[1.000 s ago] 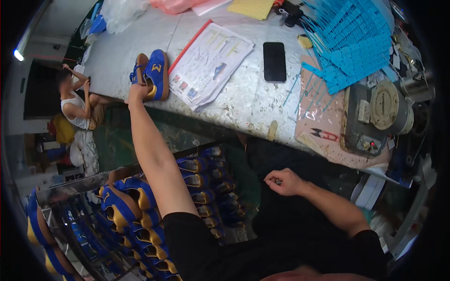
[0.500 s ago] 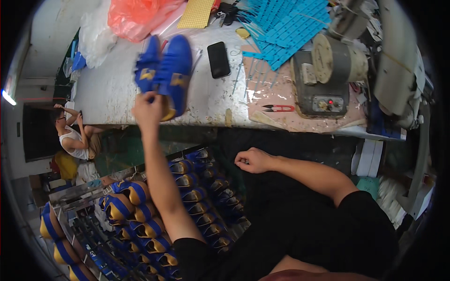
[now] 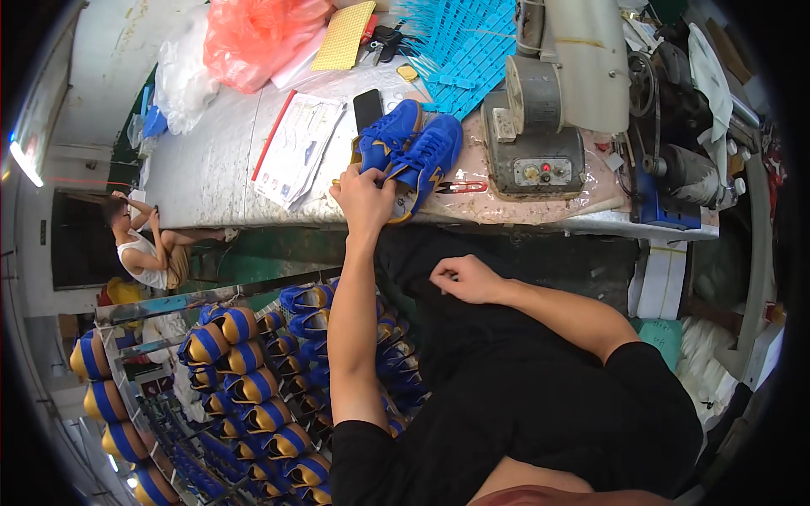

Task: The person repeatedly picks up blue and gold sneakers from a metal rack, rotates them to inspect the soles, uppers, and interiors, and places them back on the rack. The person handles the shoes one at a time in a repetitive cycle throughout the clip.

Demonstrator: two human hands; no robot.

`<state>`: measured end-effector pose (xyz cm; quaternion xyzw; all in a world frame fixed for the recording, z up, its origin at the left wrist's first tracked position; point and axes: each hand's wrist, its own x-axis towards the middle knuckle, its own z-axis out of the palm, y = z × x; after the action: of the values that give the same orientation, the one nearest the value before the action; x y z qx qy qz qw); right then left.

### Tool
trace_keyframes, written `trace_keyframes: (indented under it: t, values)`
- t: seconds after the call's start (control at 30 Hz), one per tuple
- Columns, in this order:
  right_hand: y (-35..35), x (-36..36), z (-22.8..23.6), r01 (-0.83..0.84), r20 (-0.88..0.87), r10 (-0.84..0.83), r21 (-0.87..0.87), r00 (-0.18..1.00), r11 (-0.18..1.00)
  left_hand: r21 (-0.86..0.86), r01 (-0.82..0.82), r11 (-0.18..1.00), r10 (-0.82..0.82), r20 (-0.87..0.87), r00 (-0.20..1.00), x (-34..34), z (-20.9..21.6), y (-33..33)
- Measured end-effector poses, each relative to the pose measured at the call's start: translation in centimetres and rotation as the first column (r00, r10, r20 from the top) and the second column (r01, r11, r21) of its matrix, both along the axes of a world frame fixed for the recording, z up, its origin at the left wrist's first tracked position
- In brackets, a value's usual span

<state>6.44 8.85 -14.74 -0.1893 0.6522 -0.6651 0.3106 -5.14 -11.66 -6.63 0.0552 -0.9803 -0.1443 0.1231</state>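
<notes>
A pair of blue sneakers with yellow trim, one shoe [image 3: 386, 135] beside the other [image 3: 437, 145], is at the front of the workbench, toes pointing away from me. My left hand [image 3: 366, 198] is closed on the heel ends, pinching the pair together. The shoes partly cover a black phone [image 3: 367, 108] and lie against red-handled thread snips [image 3: 464, 187]. Closed in a loose curl, my right hand [image 3: 467, 279] rests over my dark-clothed lap below the bench edge. Nothing shows in its fingers.
Papers with a red edge [image 3: 299, 148] lie left of the shoes. A grey machine [image 3: 536, 160] with a lit red lamp stands right, blue plastic strips [image 3: 460, 51] behind. A rack [image 3: 160, 308] holds many blue-and-yellow shoes at lower left. Another person [image 3: 143, 244] sits far left.
My left hand has carried the pair of sneakers to the right along the bench, uncovering the papers. My right hand stays curled near my lap. The view has shifted somewhat.
</notes>
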Motion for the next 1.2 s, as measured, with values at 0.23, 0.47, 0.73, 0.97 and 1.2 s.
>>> trace_keyframes:
  t: [0.23, 0.47, 0.73, 0.97, 1.2]
  values:
    - [7.8, -1.4, 2.2, 0.241, 0.025, -0.243, 0.061, 0.970, 0.969, -0.098, 0.026, 0.995, -0.050, -0.248, 0.967, 2.9, 1.8, 0.6]
    - [13.9, -4.6, 6.1, 0.486, 0.143, -0.465, -0.241, 0.874, 0.840, 0.009, 0.414, 0.910, -0.386, -0.342, 0.857, 9.4, 7.4, 4.5]
    - [18.6, -2.1, 8.8, 0.144, -0.271, -0.372, -0.604, 0.888, 0.784, -0.380, 0.507, 0.774, -0.633, -0.500, 0.591, 16.2, 9.1, 8.4]
    - [21.4, -0.2, 9.8, 0.411, -0.174, -0.567, -0.526, 0.805, 0.745, 0.383, 0.603, 0.700, -0.363, -0.536, 0.762, 11.4, 5.9, 11.2]
    - [24.9, 0.0, 9.6, 0.693, 0.137, -0.708, -0.400, 0.693, 0.600, 0.828, 0.554, 0.084, -0.348, -0.497, 0.795, 10.2, 6.2, 13.8]
